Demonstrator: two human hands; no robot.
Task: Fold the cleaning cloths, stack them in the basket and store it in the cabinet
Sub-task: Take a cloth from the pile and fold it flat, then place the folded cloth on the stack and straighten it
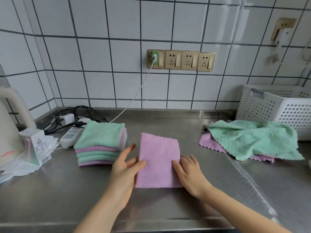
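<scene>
Two hands of mine lie on a folded pink cloth [159, 161] at the centre of the steel tabletop [67, 190]. My left hand [125, 172] rests flat on the cloth's left edge, fingers straight and spread, its grip apart. My right hand [190, 174] presses the right edge with straight fingers, grip apart too, clamped on nothing. Left of the cloth, just beside my left fingers, stands a neat stack [101, 143] of folded green and pink cloths. At the right of the frame an unfolded green cloth [254, 140] lies rumpled over a pink one [210, 142]. Behind them, touching the green cloth, sits the white perforated basket [276, 108] against the tiled wall [101, 47]. At far left I see a kettle [8, 128], a small carton [34, 143] and a power strip [70, 136] with tangled cables.
</scene>
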